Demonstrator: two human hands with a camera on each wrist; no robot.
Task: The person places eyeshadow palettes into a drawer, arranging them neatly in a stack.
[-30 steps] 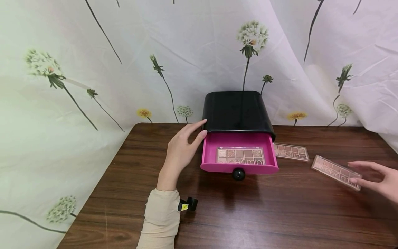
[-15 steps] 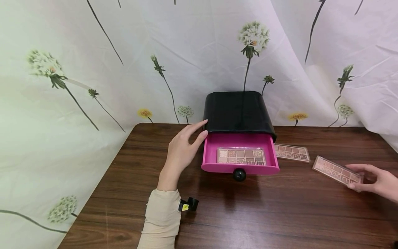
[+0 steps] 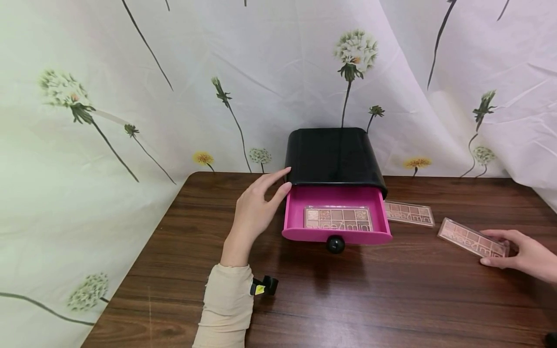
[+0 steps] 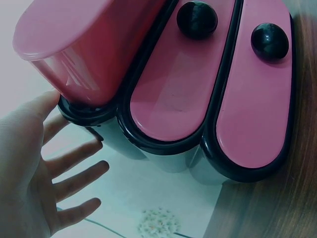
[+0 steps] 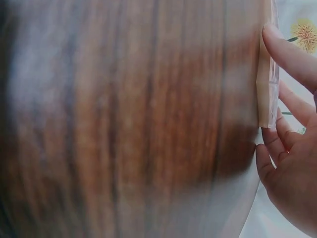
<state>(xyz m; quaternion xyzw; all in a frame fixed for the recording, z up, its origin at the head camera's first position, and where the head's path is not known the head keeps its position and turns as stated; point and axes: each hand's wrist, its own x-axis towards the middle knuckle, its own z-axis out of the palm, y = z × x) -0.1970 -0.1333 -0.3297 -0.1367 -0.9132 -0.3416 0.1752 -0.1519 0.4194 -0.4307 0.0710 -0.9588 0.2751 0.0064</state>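
Note:
A black cabinet [image 3: 330, 157] with pink drawers stands at the back of the table. Its top drawer [image 3: 293, 235] is pulled out, and an eyeshadow palette [image 3: 337, 218] lies inside. My left hand [image 3: 254, 208] touches the cabinet's left side with thumb and fingertips. In the left wrist view that hand [image 4: 54, 168] has its fingers spread beside the frame below the pulled-out drawer. At the right, my right hand [image 3: 522, 252] pinches a second palette [image 3: 472, 238] by its long edges, near its right end. The right wrist view shows this palette edge-on between thumb and fingers.
A third palette [image 3: 409, 213] lies right of the cabinet, partly hidden by the drawer. Two lower drawers with black knobs, a middle one [image 4: 171, 94] and a bottom one [image 4: 255, 109], are closed. A flower-printed cloth [image 3: 152, 58] hangs behind the wooden table [image 3: 348, 304].
My right hand has moved left along the palette and its thumb and fingers have closed on the long edges. The left hand stays at the cabinet.

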